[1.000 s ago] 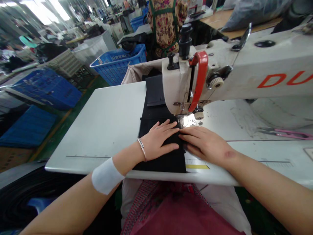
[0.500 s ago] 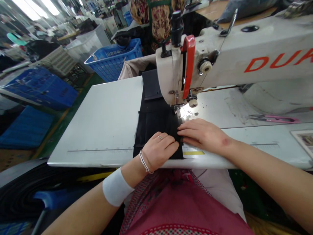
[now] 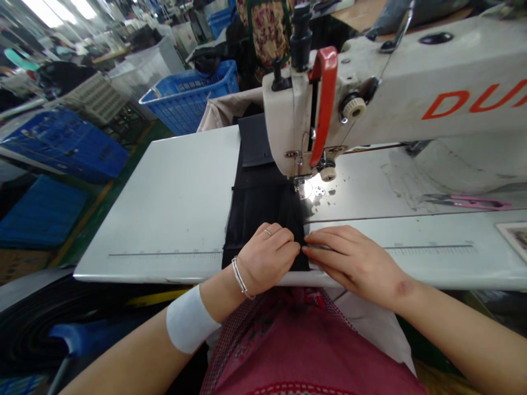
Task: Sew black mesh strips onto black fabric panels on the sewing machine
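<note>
A strip of black fabric [image 3: 257, 206] lies on the white sewing table [image 3: 181, 203] and runs under the presser foot [image 3: 302, 185] of a white sewing machine [image 3: 370, 99]. My left hand [image 3: 265, 257] rests on the fabric's near end, fingers curled and pinching its right edge. My right hand [image 3: 349, 259] lies beside it, fingertips pressed on the same edge near the table's front. Both hands meet at the fabric's right edge, a short way in front of the needle.
Pink thread snips [image 3: 469, 203] lie on the table at the right. Blue plastic baskets [image 3: 193, 99] and crates [image 3: 61, 142] stand at the left and behind. A person in a floral top [image 3: 269, 27] stands behind the machine.
Both hands have drawn back from the needle toward the table's front edge. My left hand went from flat to curled on the fabric. The yellow mark by the right hand no longer shows.
</note>
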`<state>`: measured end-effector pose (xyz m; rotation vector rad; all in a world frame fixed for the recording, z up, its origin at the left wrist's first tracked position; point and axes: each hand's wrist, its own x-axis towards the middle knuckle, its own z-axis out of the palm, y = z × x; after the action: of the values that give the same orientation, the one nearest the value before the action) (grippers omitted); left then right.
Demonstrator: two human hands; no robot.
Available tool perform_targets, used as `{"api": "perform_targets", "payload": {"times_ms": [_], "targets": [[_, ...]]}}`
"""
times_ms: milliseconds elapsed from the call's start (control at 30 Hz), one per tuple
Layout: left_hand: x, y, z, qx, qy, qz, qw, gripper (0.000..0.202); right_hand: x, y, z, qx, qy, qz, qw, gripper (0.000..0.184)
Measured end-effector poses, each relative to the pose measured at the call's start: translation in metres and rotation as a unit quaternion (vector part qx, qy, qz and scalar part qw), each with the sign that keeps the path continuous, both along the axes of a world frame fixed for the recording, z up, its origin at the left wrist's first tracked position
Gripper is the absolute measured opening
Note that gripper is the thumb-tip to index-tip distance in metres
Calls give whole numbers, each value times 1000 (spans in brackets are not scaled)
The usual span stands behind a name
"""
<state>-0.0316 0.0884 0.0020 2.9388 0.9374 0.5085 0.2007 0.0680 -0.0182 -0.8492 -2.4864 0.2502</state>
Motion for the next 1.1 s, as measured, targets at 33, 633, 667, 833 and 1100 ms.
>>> {"api": "perform_targets", "payload": {"times_ms": [33, 633, 667, 833, 1100], "targets": [[0, 1, 1, -4, -8, 2, 1000, 17, 0, 0, 0, 5, -4, -1, 1000, 31], [-4, 18, 5, -118, 35, 46, 991, 39, -4, -2, 7, 9, -25, 6, 1000, 32], [-3, 19, 5, -119, 30, 46, 991, 38, -4, -1, 8, 9, -27, 6, 1000, 32], [-4, 29, 3, -117, 20, 43, 992, 37, -5, 4, 10, 11, -45, 0, 999, 32], [-6, 52, 0, -102, 9, 27, 994, 36, -7, 19, 12, 9, -48, -11, 999, 37]]}}
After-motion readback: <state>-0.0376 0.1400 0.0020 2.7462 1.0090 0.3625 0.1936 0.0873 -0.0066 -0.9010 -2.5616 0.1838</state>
